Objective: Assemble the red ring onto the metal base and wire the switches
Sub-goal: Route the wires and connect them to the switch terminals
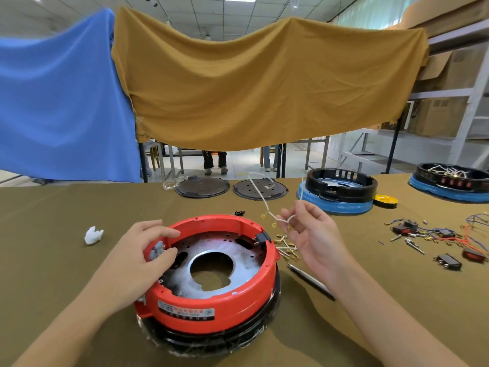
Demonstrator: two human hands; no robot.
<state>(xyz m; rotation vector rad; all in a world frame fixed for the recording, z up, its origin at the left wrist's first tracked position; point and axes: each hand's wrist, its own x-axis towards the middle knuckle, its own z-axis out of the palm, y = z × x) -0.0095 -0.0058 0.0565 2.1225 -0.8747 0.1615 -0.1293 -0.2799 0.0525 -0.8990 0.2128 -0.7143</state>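
Observation:
The red ring (219, 305) sits around the metal base (246, 263), which has a large round hole in its middle. The whole stands on a black, plastic-wrapped body near the table's front. My left hand (143, 258) grips the ring's left wall, thumb inside by a grey switch (156, 250). A black switch (262, 238) is seated in the ring's right wall. My right hand (315, 234) is raised to the right of the ring and pinches a white wire (260, 197) with brass terminals at its ends.
Loose brass terminals (287, 250) and a pen-like tool (312, 282) lie right of the ring. Switches and coloured wires (434, 234) are scattered at the right. Two black discs (202, 186), two black-and-blue units (338, 192), yellow tape (386, 200) and a white wad (93, 235) lie around.

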